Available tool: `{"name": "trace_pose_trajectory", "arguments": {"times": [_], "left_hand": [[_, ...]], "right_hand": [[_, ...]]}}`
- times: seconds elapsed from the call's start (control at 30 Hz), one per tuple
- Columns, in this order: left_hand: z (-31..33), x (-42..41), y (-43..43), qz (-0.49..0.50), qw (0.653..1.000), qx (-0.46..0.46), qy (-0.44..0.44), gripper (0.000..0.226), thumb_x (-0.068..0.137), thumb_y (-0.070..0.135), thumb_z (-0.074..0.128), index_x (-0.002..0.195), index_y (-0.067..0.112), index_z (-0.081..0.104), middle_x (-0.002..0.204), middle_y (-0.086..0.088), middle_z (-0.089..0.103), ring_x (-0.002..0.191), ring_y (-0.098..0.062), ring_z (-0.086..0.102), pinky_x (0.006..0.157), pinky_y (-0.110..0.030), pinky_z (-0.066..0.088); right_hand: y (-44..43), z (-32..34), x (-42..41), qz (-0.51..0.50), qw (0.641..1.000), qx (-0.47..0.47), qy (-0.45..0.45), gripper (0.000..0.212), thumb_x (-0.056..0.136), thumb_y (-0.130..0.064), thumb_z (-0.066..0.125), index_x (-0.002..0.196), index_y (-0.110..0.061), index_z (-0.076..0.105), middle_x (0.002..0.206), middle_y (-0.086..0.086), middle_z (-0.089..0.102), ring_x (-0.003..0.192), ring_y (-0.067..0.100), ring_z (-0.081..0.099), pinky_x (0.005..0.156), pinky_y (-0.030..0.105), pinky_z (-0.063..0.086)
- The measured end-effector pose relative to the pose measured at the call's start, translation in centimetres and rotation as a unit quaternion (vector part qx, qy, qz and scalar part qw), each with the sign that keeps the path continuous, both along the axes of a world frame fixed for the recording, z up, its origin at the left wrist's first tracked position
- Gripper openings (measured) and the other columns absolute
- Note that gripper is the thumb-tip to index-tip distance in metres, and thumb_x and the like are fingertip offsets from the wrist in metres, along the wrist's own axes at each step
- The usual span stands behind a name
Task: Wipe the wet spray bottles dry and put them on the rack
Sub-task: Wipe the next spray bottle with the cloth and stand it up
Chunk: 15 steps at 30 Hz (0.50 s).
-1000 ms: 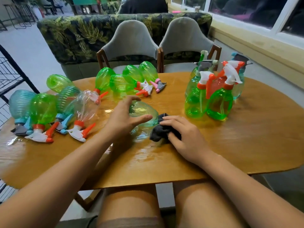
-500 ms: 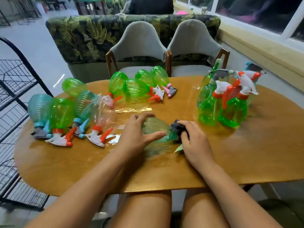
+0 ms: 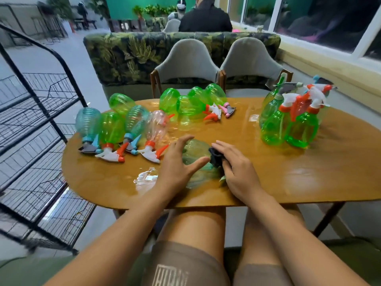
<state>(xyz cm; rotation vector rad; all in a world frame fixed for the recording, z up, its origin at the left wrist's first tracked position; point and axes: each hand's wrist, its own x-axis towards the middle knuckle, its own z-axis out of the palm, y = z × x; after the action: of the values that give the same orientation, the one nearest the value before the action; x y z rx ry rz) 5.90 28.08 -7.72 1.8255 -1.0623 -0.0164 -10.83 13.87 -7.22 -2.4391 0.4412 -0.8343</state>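
One view only, worn on the person's head and facing forward and down across the surface (image 3: 288, 172) from its near edge. It sits close: both forearms rise from the bottom corners to the left hand (image 3: 175, 166) and right hand (image 3: 237, 172), which meet at a bottle (image 3: 193, 149) and cloth (image 3: 214, 156) near mid-frame, with the thighs directly below. The wide lens bends the edges and takes in the rack (image 3: 31, 141) at left, chairs (image 3: 186, 58) opposite and a window (image 3: 309, 21) upper right.
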Motion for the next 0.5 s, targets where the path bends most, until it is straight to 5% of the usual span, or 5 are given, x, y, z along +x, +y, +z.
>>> {"name": "trace_pose_trajectory", "arguments": {"times": [0.2,0.33,0.5], "left_hand": [[0.2,-0.7,1.4,0.015,1.0,-0.012,0.018,0.072,0.079,0.063,0.084,0.141,0.044,0.054,0.132,0.007,0.058,0.12,-0.007,0.056,0.102,-0.025,0.047],[0.5,-0.9,1.5,0.023,1.0,-0.006,0.016,0.073,0.079,0.067,0.083,0.142,0.046,0.052,0.135,0.004,0.058,0.124,-0.013,0.056,0.105,-0.032,0.048],[0.4,-1.0,1.6,0.024,0.999,-0.02,0.017,0.071,0.081,0.066,0.083,0.142,0.046,0.053,0.138,0.007,0.057,0.124,-0.01,0.056,0.106,-0.034,0.049]], "right_hand": [[-1.2,0.3,0.5,-0.005,0.997,0.028,0.069,0.044,0.103,-0.002,0.049,0.141,-0.017,0.066,0.148,0.0,0.061,0.138,0.016,0.053,0.122,0.038,0.038],[-1.1,0.8,0.0,-0.019,0.995,0.023,0.09,0.042,0.103,-0.003,0.048,0.138,-0.014,0.067,0.146,0.002,0.063,0.137,0.019,0.054,0.116,0.022,0.034],[-0.9,0.0,-0.8,-0.047,0.995,0.0,0.086,0.049,0.103,-0.005,0.047,0.145,-0.023,0.063,0.152,-0.002,0.057,0.141,0.017,0.05,0.12,0.037,0.04]]}}
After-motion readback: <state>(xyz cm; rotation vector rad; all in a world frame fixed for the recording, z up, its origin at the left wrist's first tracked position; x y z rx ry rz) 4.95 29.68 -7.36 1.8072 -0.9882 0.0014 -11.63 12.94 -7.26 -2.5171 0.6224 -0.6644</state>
